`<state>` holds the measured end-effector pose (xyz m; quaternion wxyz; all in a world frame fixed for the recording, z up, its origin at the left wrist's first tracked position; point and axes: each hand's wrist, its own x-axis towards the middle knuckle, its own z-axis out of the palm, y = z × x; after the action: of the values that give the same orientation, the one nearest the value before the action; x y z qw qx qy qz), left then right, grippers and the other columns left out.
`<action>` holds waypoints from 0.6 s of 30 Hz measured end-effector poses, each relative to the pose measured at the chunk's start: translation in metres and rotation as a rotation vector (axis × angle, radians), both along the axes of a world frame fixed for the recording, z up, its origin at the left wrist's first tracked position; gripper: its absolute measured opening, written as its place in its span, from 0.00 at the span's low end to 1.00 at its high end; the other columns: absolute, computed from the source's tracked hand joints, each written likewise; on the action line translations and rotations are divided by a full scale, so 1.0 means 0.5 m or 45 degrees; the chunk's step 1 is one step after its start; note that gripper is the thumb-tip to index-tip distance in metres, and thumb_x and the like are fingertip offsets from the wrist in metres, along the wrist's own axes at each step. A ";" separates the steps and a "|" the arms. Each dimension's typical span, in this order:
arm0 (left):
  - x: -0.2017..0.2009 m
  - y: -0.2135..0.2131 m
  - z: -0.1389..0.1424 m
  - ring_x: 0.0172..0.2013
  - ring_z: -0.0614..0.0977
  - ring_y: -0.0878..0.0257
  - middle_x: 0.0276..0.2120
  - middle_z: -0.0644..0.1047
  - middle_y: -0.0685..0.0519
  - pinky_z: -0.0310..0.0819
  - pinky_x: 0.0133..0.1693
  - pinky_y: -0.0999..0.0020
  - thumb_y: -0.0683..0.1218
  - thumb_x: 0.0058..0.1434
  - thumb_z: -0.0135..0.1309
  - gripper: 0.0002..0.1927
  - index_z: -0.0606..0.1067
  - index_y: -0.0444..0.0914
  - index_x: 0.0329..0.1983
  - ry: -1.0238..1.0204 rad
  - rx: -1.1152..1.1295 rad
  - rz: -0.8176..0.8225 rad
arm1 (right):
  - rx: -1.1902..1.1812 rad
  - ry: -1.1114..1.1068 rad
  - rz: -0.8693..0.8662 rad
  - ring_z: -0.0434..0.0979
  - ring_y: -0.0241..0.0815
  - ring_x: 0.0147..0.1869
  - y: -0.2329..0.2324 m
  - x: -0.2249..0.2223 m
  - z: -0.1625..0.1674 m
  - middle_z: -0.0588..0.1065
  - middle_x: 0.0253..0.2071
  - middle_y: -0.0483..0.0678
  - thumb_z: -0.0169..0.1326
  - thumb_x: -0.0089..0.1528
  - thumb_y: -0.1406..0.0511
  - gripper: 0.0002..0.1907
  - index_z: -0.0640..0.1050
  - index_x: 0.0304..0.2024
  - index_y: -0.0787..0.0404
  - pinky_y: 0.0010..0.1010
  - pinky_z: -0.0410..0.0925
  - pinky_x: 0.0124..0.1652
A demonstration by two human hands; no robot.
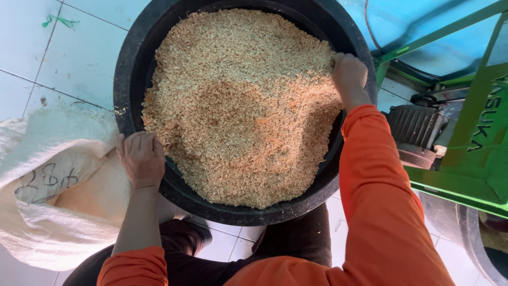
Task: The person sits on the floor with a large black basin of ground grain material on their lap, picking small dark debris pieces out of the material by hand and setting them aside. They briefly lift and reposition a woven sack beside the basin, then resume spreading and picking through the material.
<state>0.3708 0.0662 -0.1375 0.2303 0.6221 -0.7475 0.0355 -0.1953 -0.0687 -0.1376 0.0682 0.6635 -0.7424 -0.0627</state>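
Two hands (142, 159) (348, 72), one basin (129, 63)

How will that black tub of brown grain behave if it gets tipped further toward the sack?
Probably heavy: the black tub is nearly full and both hands, left hand and right hand, hold its rim. The grain looks loose and dry, so it would likely slide and pour suddenly. The white sack looks floppy.

black basin (132, 63), tan-orange grain (238, 106), orange sleeves (381, 201)
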 end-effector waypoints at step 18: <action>-0.007 -0.005 0.015 0.56 0.77 0.58 0.45 0.79 0.54 0.59 0.71 0.54 0.44 0.69 0.58 0.03 0.78 0.42 0.44 -0.064 0.024 0.036 | -0.363 -0.988 -0.059 0.81 0.42 0.38 -0.065 -0.013 0.142 0.81 0.43 0.51 0.64 0.68 0.63 0.13 0.81 0.53 0.59 0.31 0.74 0.34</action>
<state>0.3673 0.0637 -0.1299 0.2051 0.6336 -0.7445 0.0475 -0.2017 -0.1013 -0.0665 -0.1271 0.6050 -0.7290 0.2940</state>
